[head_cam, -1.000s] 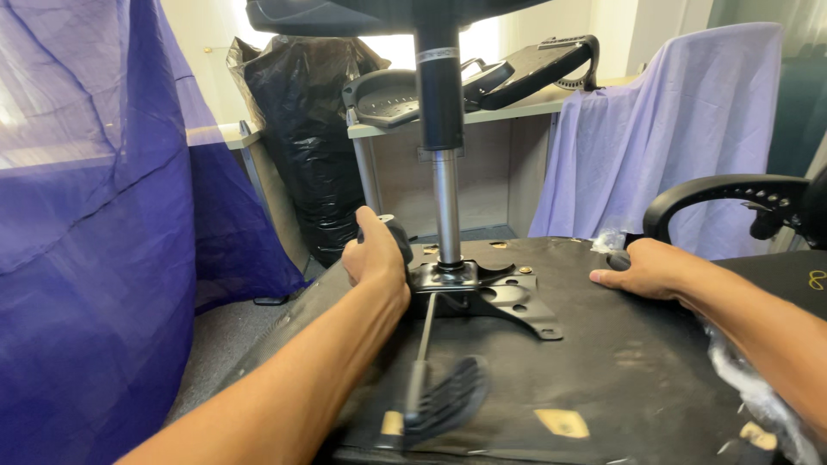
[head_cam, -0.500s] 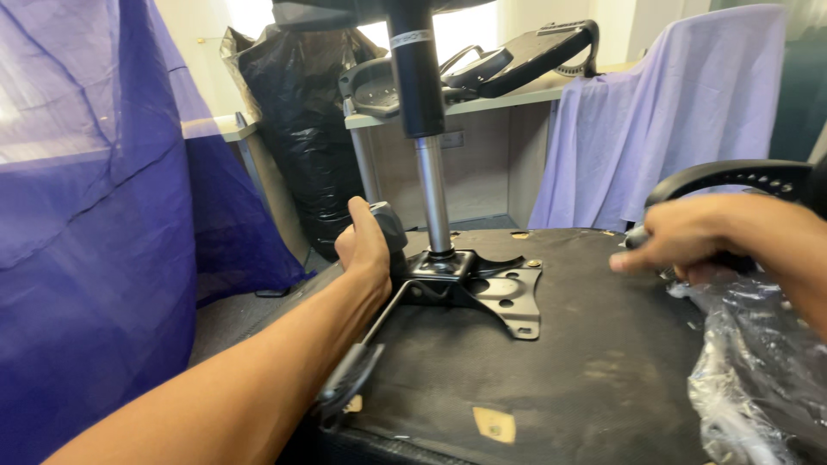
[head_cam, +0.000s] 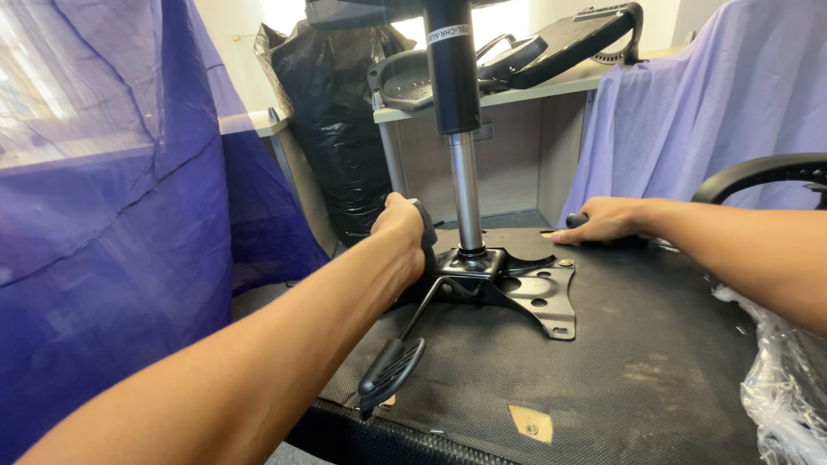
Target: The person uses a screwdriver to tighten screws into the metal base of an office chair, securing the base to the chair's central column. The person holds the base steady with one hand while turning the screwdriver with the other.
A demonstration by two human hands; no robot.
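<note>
Your left hand (head_cam: 403, 231) is closed round the black knob (head_cam: 424, 234) at nine o'clock of the gas column (head_cam: 465, 202) — your right hand (head_cam: 603, 220) lies flat, gripping nothing, on the upturned seat base (head_cam: 620, 370) at two o'clock — so keep that brace firm as you work the knob.

Single head-worn view — looks forward and slightly down from close above the upturned chair seat (head_cam: 603, 370), arms entering from the lower left and right, gas column (head_cam: 465, 202) centred, desk beyond.

An office under clearance or refit is suggested: a grey desk (head_cam: 551, 86) with panelled front is seen against the wall, and chair parts (head_cam: 517, 52) are laid on it. Furniture is draped in purple dust sheets (head_cam: 112, 215), and a black bin bag (head_cam: 327, 129) is stood beside the desk.
</note>
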